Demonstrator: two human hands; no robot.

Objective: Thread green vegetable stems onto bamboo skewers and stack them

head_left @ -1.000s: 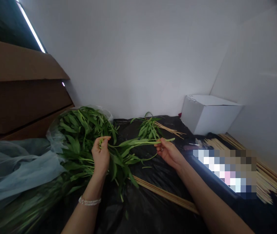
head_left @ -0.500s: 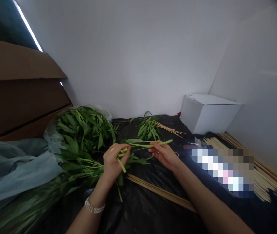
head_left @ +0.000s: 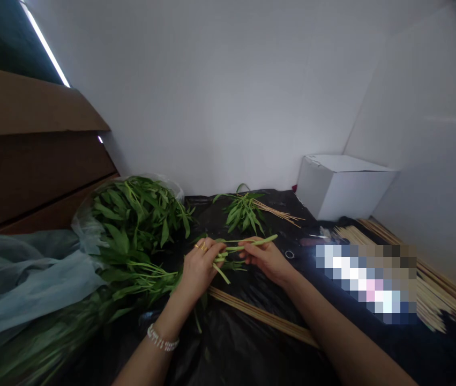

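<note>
My left hand [head_left: 202,265], with a ring and a beaded bracelet, is closed around several green stems [head_left: 222,273] whose cut ends poke out past the fingers. Close beside it, my right hand [head_left: 266,260] pinches a pale green leafy stem [head_left: 268,240] between thumb and fingers. This stem lies almost level and reaches toward the left hand. Below the hands, a bundle of thin wooden sticks [head_left: 263,316] rests on black plastic sheeting [head_left: 244,359]. Leafy greens [head_left: 143,273] lie just left of the left hand.
A clear plastic bag [head_left: 85,212] full of greens stands at the left beside cardboard boxes [head_left: 38,177]. Farther back lies a leafy bunch [head_left: 245,212] with thin sticks. A white box [head_left: 344,187] stands at back right, near more wooden sticks [head_left: 432,305] and a blurred-out bright object [head_left: 366,284].
My left hand has moved right, closer to my right hand, with its stems. The right hand, still pinching its stem, has shifted slightly left.
</note>
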